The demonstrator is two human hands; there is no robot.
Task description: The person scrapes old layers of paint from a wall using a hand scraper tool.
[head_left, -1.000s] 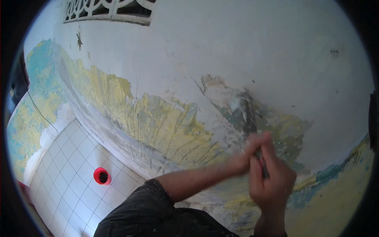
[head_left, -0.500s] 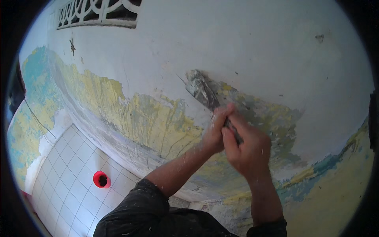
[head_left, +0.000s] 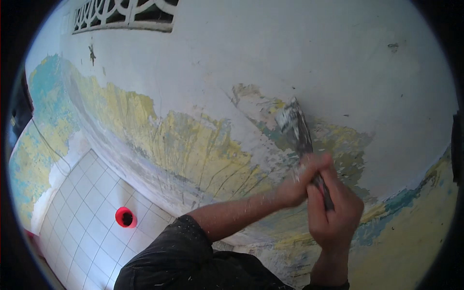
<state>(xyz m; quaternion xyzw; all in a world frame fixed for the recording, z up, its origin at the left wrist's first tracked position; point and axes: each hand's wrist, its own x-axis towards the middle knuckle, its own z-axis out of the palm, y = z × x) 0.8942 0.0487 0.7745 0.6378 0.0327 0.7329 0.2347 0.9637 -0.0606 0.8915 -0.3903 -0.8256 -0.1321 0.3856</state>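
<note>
Both of my hands are wrapped round a paint scraper (head_left: 302,133), whose blade is smeared with pale debris and points up the wall (head_left: 309,53). My left hand (head_left: 305,180) is closed on the handle near the blade. Lower on the same handle, my right hand (head_left: 340,210) grips it, with the handle's dark end showing by the thumb. The blade is at the patch of flaking white, yellow and grey-green paint (head_left: 348,145); whether its edge touches the wall I cannot tell. White flecks dot my left forearm.
Bare yellow paint (head_left: 193,150) runs along the wall to the left, turning turquoise (head_left: 48,87) at the far corner. A white vent grille (head_left: 128,14) is set high up. Below, a red bucket (head_left: 120,223) with dark contents stands on pale floor tiles (head_left: 92,203). A cable (head_left: 48,145) hangs at left.
Both hands and the scraper have moved right and down across the flaking patch, and the blade now points more upright. More pale surface shows where the blade was.
</note>
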